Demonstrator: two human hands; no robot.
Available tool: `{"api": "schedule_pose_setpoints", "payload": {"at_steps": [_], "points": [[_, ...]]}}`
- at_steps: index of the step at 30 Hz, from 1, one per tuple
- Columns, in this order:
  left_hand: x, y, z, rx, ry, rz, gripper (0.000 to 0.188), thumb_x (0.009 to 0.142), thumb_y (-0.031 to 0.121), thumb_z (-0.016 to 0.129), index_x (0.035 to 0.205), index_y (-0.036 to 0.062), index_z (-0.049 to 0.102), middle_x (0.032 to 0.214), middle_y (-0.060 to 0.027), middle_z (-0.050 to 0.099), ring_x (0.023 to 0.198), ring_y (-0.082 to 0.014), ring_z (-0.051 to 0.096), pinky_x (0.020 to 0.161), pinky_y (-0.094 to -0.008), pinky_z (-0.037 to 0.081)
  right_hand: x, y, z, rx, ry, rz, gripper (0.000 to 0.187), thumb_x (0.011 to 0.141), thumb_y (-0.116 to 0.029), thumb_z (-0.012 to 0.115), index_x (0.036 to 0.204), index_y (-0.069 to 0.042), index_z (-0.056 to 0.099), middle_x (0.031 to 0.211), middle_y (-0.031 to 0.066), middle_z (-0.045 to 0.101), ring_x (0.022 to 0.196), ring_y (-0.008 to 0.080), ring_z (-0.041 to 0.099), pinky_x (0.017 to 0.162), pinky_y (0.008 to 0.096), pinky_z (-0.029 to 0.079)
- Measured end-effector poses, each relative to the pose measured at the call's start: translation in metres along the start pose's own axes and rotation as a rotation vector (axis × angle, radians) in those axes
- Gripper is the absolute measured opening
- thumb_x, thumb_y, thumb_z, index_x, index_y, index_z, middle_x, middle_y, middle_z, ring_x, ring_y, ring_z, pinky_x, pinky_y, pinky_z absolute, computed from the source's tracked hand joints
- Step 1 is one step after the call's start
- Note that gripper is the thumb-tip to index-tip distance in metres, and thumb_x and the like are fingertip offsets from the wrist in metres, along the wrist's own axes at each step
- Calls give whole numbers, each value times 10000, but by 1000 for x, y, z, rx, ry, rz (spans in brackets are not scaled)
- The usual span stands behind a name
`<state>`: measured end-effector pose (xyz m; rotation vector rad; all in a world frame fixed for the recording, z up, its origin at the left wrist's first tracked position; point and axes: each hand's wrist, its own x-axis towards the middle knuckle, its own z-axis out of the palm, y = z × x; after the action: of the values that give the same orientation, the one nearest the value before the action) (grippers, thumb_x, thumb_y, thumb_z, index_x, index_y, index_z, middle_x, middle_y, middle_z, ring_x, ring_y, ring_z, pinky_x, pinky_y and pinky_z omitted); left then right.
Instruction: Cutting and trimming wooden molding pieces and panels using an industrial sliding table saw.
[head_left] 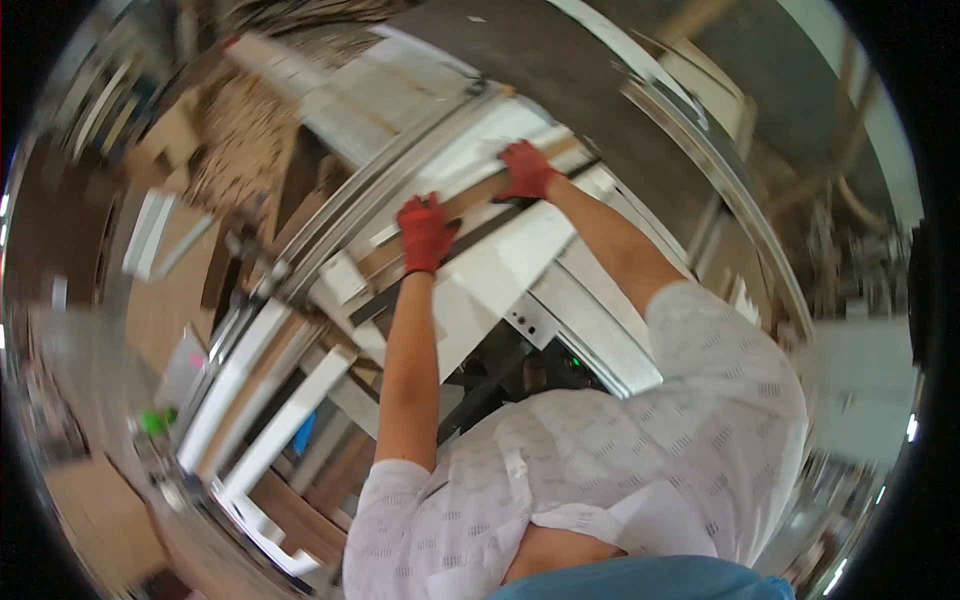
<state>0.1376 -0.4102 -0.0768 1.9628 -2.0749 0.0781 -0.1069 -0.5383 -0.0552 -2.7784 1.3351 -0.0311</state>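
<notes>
Both hands wear red gloves with dark patches and reach forward over a machine table. My left hand lies across a brown wooden strip, fingers over its far side and thumb out to the right. Farther right, my right hand grips the same strip near its other end, its thumb on the near side. A long white panel lies just beyond the strip. On the near side runs a dark bar, with a white metal table surface in front of it. The undersides of the fingers are hidden.
Metal rails cross behind the strip. A small white block sits left of my left hand. Stacked white and brown boards stand at the lower left. Wood chips cover the far-left floor. A large dark sheet lies beyond.
</notes>
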Motion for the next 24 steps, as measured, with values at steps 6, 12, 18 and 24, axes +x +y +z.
{"api": "schedule_pose_setpoints", "payload": {"at_steps": [6, 12, 18, 24], "points": [[9, 19, -13, 6, -186, 9, 756, 778, 482, 748, 1334, 85, 424, 1197, -176, 499, 1126, -350, 485, 925, -483, 391, -17, 14, -6, -17, 80, 12, 943, 610, -685, 751, 1269, -36, 563, 1263, 179, 543, 1260, 323, 470, 1154, 439, 252], [1, 19, -15, 28, -200, 12, 743, 769, 450, 765, 1316, 75, 430, 1202, -173, 500, 1126, -341, 479, 963, -475, 362, -28, 12, -4, -15, 91, 23, 927, 645, -656, 744, 1311, -43, 546, 1305, 182, 529, 1276, 328, 454, 1159, 461, 239], [-10, 3, -22, -41, -187, -4, 824, 766, 426, 769, 1410, 84, 385, 1252, -187, 486, 1163, -358, 466, 1022, -490, 333, -33, 60, -10, 217, 349, 646, 579, 802, -513, 638, 1156, -54, 642, 1165, 201, 646, 1086, 371, 612, 960, 446, 469], [25, 29, -10, -374, -58, 79, 706, 796, 406, 736, 1381, 121, 462, 1274, -172, 540, 1191, -376, 498, 1019, -517, 357, -72, 208, 49, 456, 304, 829, 579, 784, -486, 619, 1120, -13, 638, 1135, 256, 652, 1095, 390, 618, 899, 436, 506]]}}
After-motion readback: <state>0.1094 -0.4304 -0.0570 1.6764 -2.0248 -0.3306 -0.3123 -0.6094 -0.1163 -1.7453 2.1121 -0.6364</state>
